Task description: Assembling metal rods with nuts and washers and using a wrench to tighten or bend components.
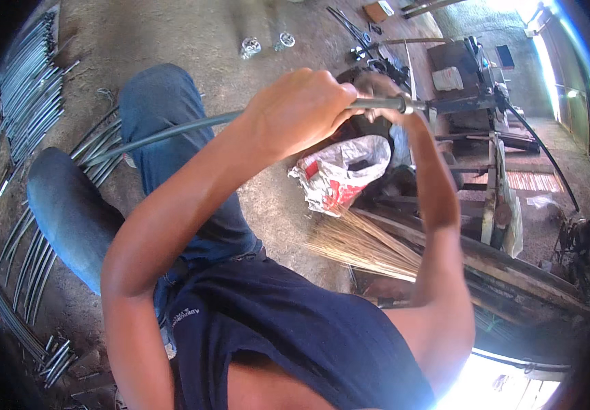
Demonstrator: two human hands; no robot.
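Observation:
A long grey metal rod (172, 132) runs from the floor at the left, past my knee, up to the right. My left hand (303, 109) is closed round it in a fist. Close to the rod's right end, my right hand (380, 92) has its fingers curled against it, partly hidden behind the rod. A ring-like metal collar (406, 104) sits at that end, beside a dark metal work stand (466, 104). Below my hands, a white and red sack (346, 171) stands with its mouth gaping.
Bundled metal rods (32, 96) lie at the far left, with more bent rods (35, 260) near my legs. A straw broom (367, 242) lies below the sack. Two small clear containers (250, 47) and dark tools (349, 27) are on the floor ahead. A wooden beam (513, 266) lies at the right.

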